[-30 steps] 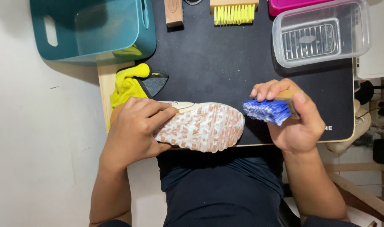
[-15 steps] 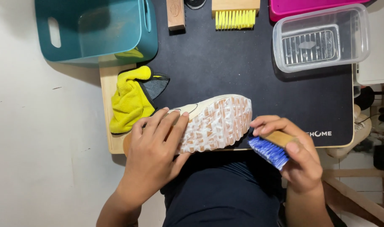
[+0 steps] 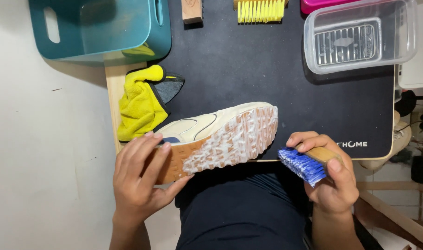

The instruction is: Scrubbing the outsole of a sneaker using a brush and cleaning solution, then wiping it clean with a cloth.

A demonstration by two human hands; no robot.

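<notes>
My left hand [image 3: 139,178] grips the heel end of a cream sneaker [image 3: 220,134] tipped on its side, its brown sole covered in white foam and facing me. The shoe lies over the near edge of a black mat [image 3: 248,78]. My right hand [image 3: 332,180] holds a wooden brush with blue bristles [image 3: 301,164], just right of the shoe's toe and apart from the sole.
A yellow cloth [image 3: 139,104] lies left of the shoe. A teal plastic basket [image 3: 100,28] stands at the back left, a clear plastic container [image 3: 359,37] at the back right. A yellow-bristled brush [image 3: 260,9] and a wooden block [image 3: 191,10] lie at the mat's far edge.
The brush came off the sole and moved down to the right. The shoe was turned more onto its side, showing its cream upper, and my left hand slid toward the heel.
</notes>
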